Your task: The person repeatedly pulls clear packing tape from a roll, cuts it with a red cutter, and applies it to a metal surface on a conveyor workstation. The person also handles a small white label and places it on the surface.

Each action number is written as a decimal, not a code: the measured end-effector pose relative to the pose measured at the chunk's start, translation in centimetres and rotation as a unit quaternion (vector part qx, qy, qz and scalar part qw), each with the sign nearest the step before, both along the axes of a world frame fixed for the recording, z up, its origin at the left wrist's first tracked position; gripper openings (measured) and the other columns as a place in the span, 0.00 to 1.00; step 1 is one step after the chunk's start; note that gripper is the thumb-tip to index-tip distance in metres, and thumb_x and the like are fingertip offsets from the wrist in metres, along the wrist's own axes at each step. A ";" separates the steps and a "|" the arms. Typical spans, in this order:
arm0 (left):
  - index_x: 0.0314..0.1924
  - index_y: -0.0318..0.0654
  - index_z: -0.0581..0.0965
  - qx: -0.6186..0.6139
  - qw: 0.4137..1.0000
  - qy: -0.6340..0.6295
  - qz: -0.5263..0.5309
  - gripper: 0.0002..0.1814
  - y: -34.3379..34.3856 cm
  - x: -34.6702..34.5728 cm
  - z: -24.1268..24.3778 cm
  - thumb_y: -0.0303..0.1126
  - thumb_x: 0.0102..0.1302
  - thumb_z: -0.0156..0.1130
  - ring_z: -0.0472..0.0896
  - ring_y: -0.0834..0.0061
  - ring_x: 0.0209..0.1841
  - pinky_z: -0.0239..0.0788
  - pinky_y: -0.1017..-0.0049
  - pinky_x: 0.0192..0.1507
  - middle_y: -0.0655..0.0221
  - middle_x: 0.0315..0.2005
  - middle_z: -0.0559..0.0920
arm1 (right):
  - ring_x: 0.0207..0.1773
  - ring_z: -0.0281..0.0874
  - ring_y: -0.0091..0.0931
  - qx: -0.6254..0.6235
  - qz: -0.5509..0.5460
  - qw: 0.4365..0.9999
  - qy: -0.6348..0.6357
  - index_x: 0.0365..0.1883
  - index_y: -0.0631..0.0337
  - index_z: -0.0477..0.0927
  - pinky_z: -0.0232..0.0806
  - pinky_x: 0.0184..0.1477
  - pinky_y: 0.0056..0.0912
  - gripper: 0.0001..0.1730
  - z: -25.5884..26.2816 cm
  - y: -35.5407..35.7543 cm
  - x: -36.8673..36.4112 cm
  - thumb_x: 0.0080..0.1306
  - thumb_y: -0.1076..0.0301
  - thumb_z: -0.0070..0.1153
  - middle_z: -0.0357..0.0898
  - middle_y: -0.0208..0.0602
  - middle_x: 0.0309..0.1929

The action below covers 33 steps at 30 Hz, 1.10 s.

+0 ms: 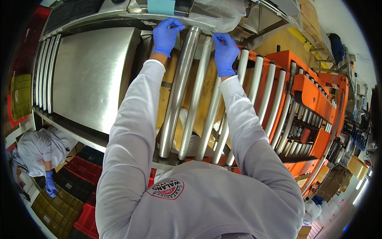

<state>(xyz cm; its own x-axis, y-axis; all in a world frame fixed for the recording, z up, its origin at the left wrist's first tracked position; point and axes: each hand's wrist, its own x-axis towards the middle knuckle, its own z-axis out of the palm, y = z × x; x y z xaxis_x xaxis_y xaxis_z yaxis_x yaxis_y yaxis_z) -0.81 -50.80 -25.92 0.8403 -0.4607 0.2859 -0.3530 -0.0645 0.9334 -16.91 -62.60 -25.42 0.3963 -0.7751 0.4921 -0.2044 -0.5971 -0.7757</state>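
Both hands wear blue gloves and reach over a roller conveyor (pixel 194 98). At the far ends of the metal rollers, my left hand (pixel 167 37) has its thumb and fingertips pinched at the near edge of thin clear plastic (pixel 220 18). To the right, my right hand (pixel 225 53) pinches the same plastic edge beside the end of a roller. The plastic sheeting or bag lies crumpled on the metal ledge beyond the hands. Exactly how much of it sits between the fingertips is hard to see.
A flat stainless steel plate (pixel 92 74) adjoins the rollers at left. The orange-framed conveyor machine (pixel 313 98) stands at right. A co-worker in white (pixel 41 149) bends over stacked red and olive crates (pixel 59 206) at lower left. A light-blue sheet (pixel 161 7) lies past the ledge.
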 end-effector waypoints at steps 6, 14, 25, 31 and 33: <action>0.30 0.35 0.81 -0.026 1.000 0.012 -0.013 0.07 -0.9 0.4 -0.2 0.21 0.51 0.71 0.75 0.83 0.32 0.71 0.80 0.40 0.74 0.28 0.81 | 0.32 0.78 0.28 -0.013 -0.034 0.999 0.005 0.27 0.53 0.83 0.68 0.38 0.30 0.06 -0.9 -0.2 0.7 0.51 0.70 0.67 0.82 0.30 0.26; 0.29 0.35 0.79 -0.003 1.000 -0.016 -0.007 0.07 -0.8 0.7 -0.2 0.21 0.51 0.70 0.75 0.83 0.31 0.71 0.81 0.40 0.74 0.28 0.81 | 0.30 0.77 0.26 -0.032 -0.054 0.998 0.018 0.26 0.51 0.81 0.63 0.40 0.31 0.06 -0.8 0.2 1.2 0.50 0.70 0.67 0.81 0.26 0.24; 0.28 0.34 0.76 0.007 0.992 -0.082 -0.092 0.08 0.7 0.5 0.4 0.20 0.52 0.68 0.79 0.81 0.32 0.75 0.78 0.42 0.71 0.27 0.82 | 0.34 0.77 0.28 -0.095 -0.017 0.995 0.021 0.26 0.51 0.81 0.63 0.41 0.33 0.05 -0.2 0.0 -0.8 0.51 0.69 0.66 0.82 0.24 0.27; 0.30 0.33 0.75 0.049 0.990 -0.126 -0.049 0.07 0.5 0.5 1.3 0.21 0.55 0.66 0.79 0.81 0.31 0.74 0.78 0.42 0.71 0.26 0.81 | 0.32 0.77 0.29 -0.068 -0.021 0.997 0.020 0.26 0.51 0.81 0.63 0.41 0.33 0.06 -1.5 -0.2 0.3 0.51 0.70 0.66 0.81 0.27 0.26; 0.30 0.34 0.75 0.057 0.990 -0.120 -0.052 0.06 0.4 0.3 1.8 0.21 0.56 0.66 0.79 0.80 0.31 0.74 0.78 0.42 0.71 0.27 0.82 | 0.31 0.78 0.29 -0.043 -0.040 0.998 0.016 0.26 0.52 0.81 0.63 0.41 0.32 0.06 -1.8 -0.3 0.6 0.51 0.70 0.66 0.81 0.28 0.26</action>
